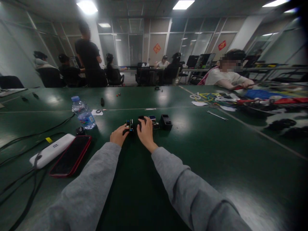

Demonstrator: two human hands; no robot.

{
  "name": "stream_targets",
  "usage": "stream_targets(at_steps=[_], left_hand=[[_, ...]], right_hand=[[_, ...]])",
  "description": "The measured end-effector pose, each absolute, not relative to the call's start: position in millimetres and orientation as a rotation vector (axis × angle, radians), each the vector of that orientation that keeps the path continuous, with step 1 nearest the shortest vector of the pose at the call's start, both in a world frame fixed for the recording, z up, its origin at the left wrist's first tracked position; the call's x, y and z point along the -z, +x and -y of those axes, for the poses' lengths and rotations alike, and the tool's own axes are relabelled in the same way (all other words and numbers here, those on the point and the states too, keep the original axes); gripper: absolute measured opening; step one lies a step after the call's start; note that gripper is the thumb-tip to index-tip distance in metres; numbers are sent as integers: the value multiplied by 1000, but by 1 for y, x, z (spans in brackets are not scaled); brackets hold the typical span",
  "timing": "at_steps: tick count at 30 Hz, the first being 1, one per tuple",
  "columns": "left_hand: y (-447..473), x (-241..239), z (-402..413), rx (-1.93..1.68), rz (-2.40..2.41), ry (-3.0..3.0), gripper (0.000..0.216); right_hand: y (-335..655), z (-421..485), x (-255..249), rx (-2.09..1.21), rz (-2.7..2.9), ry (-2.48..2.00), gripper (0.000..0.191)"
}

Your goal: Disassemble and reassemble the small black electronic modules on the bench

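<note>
Both my arms, in grey sleeves, reach forward over a dark green table [204, 154]. My left hand [118, 134] pinches a small black and blue gadget [130, 125] that rests on the table. My right hand [145, 133] lies just right of it, fingers curled over a small black part [141, 118]; whether it grips the part is unclear. A second small module [154, 122] and a black box-shaped block [166, 122] stand just right of my right hand.
A water bottle [83, 113], a white power bank [51, 150] and a red-cased phone [71, 155] lie at the left among black cables [29, 138]. A metal tool [217, 115] lies at the right. A seated person [227, 77] works amid clutter at the far right; others sit behind.
</note>
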State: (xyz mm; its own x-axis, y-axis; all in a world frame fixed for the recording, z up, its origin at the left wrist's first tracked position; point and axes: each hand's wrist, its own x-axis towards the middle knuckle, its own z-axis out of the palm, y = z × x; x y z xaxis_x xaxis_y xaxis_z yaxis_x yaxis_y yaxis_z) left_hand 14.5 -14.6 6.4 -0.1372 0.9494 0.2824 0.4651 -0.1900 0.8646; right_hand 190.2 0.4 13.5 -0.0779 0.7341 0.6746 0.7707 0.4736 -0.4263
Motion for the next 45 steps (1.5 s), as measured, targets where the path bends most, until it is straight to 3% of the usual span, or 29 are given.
stream_targets(at_steps=[8,17,45], left_hand=[[-5,9,3,-1252,-1884,1522,22],[-14,22,-9,-1274,-1792,1765,13],[-5,11,-3,-1160,-1756,1741,13]], right_hand=[[189,4,-16,30,1860,-1285,31],[188,2,-13,23,1899,-1277,29],[189,3,-14,10,2013,-1237,33]])
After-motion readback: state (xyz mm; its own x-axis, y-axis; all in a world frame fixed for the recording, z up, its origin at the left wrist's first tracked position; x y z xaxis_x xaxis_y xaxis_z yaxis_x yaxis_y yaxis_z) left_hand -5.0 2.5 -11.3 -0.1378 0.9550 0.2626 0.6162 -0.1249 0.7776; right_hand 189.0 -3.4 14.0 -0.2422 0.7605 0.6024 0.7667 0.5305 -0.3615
